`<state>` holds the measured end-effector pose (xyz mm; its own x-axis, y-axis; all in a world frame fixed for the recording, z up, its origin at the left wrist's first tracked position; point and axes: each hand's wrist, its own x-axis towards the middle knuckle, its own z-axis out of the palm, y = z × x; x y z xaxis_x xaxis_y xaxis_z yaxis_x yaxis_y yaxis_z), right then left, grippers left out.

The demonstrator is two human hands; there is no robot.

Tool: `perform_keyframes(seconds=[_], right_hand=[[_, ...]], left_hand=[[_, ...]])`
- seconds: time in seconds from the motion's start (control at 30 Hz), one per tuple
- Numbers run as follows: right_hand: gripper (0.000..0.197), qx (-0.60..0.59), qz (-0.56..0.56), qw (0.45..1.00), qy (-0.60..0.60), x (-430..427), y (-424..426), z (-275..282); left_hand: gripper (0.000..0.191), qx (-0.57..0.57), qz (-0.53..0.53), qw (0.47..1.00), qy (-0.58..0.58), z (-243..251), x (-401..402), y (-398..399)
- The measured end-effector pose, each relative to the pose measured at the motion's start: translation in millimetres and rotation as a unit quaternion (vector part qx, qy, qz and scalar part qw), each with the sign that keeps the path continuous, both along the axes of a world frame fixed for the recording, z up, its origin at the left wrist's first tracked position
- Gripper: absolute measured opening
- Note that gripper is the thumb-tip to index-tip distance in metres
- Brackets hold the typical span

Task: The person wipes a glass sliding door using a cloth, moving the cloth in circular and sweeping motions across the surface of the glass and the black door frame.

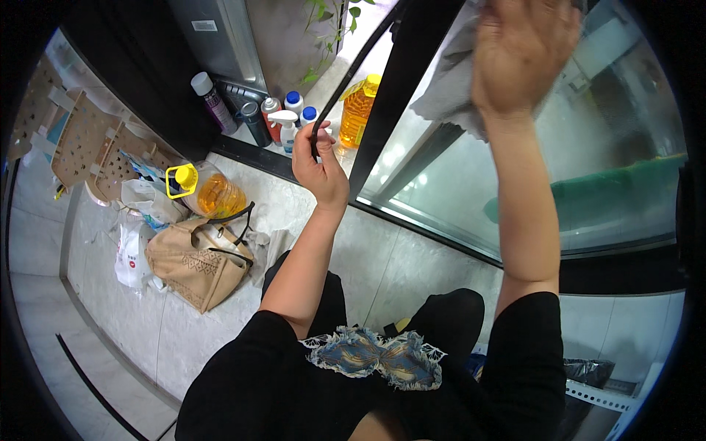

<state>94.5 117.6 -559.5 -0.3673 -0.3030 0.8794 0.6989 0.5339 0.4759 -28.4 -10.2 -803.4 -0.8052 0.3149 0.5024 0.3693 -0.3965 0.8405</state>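
My right hand (515,60) lies flat over a grey cloth (452,82), against a framed glass panel (436,165) at the upper right; its fingertips reach the picture's top rim. Around a thin black strip (353,71), perhaps a seal or cable, curl the fingers of my left hand (322,171), left of the black frame (411,82). The strip runs from that hand up to the top of the frame. Behind the glass a green shape shows, blurred.
Past the sill stand a white spray bottle (287,131), several cans and bottles, and an oil bottle (356,118). On the tiled floor at left are a tan bag (193,270), a yellow-capped oil jug (218,193) and plastic bags (132,259). Leafy vines (325,33) hang at the top.
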Motion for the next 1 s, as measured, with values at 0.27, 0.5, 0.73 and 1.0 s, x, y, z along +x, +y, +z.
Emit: perform_keyframes(seconds=[0.27,0.5,0.73,1.0], right_hand=[[0.031,-0.303,-0.027,0.919,-0.252,8.9,-43.7,-289.3],[0.051,-0.520,0.021,0.758,-0.393,39.2,-61.3,-485.3],[0.057,-0.573,-0.037,0.667,-0.474,75.2,-78.2,-551.1],[0.060,-0.652,-0.021,0.618,-0.439,251.1,-72.3,-562.8]], left_hand=[[0.020,-0.002,-0.062,0.995,0.082,-13.2,-2.2,0.0],[0.013,-0.049,-0.089,0.991,0.088,-12.0,13.4,-1.8],[0.027,-0.059,-0.079,0.974,0.203,-19.1,18.0,6.0],[0.031,-0.088,-0.108,0.967,0.215,-27.8,18.0,6.1]])
